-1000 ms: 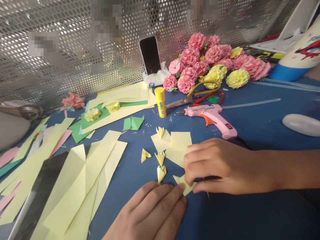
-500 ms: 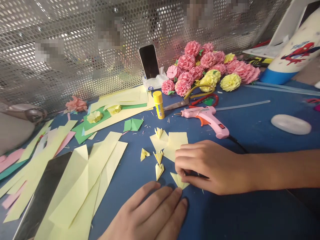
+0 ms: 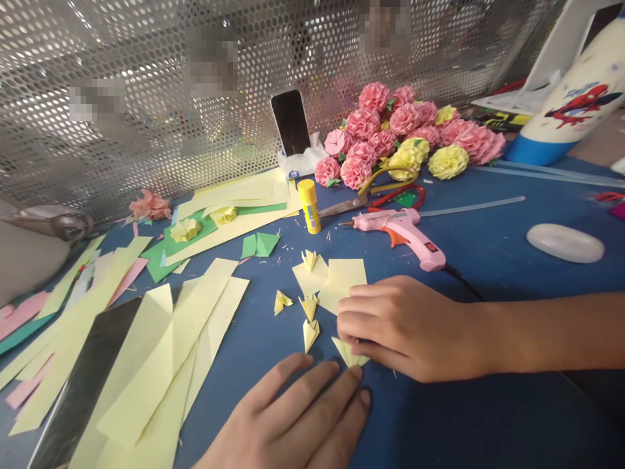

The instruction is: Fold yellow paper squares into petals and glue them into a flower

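Note:
A small folded piece of pale yellow paper (image 3: 347,352) lies on the blue table between my hands. My right hand (image 3: 400,329) has its fingers curled and pressed together on the right side of this piece. My left hand (image 3: 293,410) is spread flat, palm down, with a fingertip at the paper's lower point. Just left of the piece are several small folded yellow papers, one a pointed shape (image 3: 311,335) above my left fingers. Two yellow squares lie behind them, the right one (image 3: 344,280) close to my right knuckles.
Beyond my hands are a glue stick (image 3: 310,207), scissors (image 3: 344,205) and a pink glue gun (image 3: 407,234). Paper flowers (image 3: 364,124) are heaped behind. Yellow strips (image 3: 161,365) cover the left side. A white oval object (image 3: 565,243) and a bottle (image 3: 561,111) stand right.
The fingers of my left hand have shifted slightly to the right along the folded paper. My right hand has moved a little left, its fingers still on the paper.

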A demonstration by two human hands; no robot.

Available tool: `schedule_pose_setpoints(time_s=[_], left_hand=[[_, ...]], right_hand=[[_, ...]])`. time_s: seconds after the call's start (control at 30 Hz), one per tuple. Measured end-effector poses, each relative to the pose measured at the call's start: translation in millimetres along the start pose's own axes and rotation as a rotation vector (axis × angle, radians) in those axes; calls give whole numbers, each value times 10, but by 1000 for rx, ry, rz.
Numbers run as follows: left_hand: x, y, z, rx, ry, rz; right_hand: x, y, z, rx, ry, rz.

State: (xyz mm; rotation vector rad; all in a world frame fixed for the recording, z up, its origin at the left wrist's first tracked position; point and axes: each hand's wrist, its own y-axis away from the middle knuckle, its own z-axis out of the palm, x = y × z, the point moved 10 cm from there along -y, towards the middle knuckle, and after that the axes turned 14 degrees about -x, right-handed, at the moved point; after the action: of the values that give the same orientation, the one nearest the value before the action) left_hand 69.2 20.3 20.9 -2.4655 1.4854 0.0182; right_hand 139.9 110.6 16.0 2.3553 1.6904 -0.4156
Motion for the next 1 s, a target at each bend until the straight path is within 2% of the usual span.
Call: schedule_pose_setpoints(time_s=[0.5,0.67,0.77,0.87,1.0], left_hand=[[-60,-40,-44,13,63,-18],[-59,-68,-66,-33,89,-11],[-56,-87,-93,-62,96,-17],[-62,-115,-77,-140,106,-21],[-81,-120,-90,-176,128,-6]], right_hand=[[-60,14,0,34,78,-27],[-22,99,-92,115,40,-55],[-116,194,-142,152,165,-166],[-256,260,-126,125,267,-302],[-273,255,-151,96,291,-256]])
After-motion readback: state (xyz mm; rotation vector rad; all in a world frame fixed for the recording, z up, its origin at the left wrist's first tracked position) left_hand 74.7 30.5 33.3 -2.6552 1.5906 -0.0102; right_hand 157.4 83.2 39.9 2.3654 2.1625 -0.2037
